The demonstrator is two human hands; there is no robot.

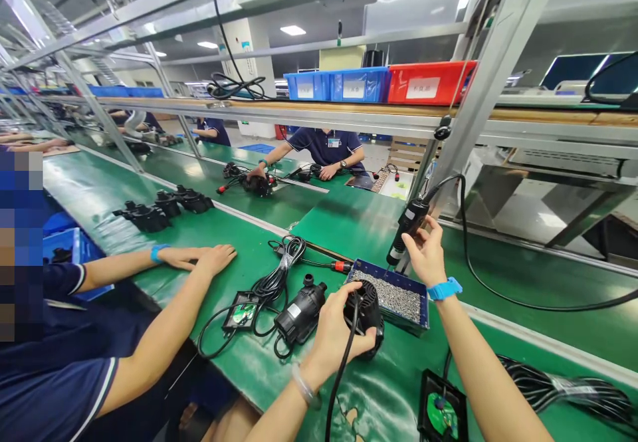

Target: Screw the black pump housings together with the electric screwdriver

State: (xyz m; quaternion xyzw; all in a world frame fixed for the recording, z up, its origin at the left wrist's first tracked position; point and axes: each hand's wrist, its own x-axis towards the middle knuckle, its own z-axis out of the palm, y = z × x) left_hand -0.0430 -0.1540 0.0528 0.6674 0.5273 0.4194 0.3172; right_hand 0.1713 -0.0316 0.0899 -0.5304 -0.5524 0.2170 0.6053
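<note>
Black pump (369, 306) is pinched by left fingers (345, 293), while right fingers (413, 250) half-curl at a screwdriver (411, 217), grip unclear.

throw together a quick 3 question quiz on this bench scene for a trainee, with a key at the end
1. What does the right hand hold? A) hammer B) corded screwdriver C) scissors
2. True or false: the left hand is holding nothing.
3. Fill in: the tray of small metal pieces is coloured ____.

Key:
1. B
2. False; it grips a black slotted part.
3. blue
</note>
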